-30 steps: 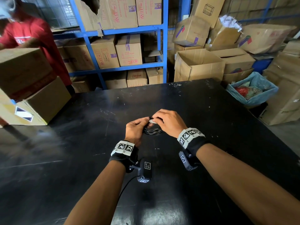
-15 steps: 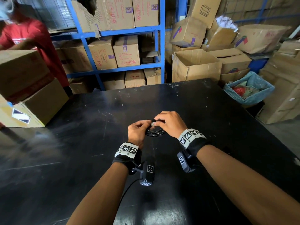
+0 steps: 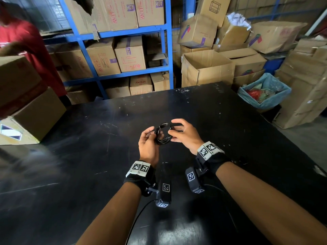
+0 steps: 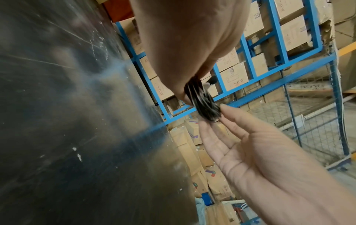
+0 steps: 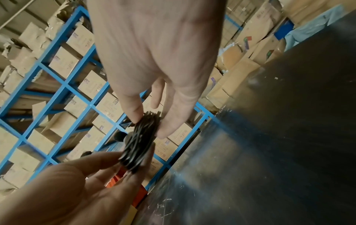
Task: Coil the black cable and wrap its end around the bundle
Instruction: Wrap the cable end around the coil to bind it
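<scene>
Right hand (image 3: 184,134) pinches one side of the coil (image 3: 163,133), held up over the table (image 3: 88,156). Left hand (image 3: 147,144) pinches the other side. Best keep both pinches tight so no loops slip while wrapping the end.

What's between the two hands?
The coiled black cable, held between the left hand and right hand above the table. The head view shows it best.
</scene>
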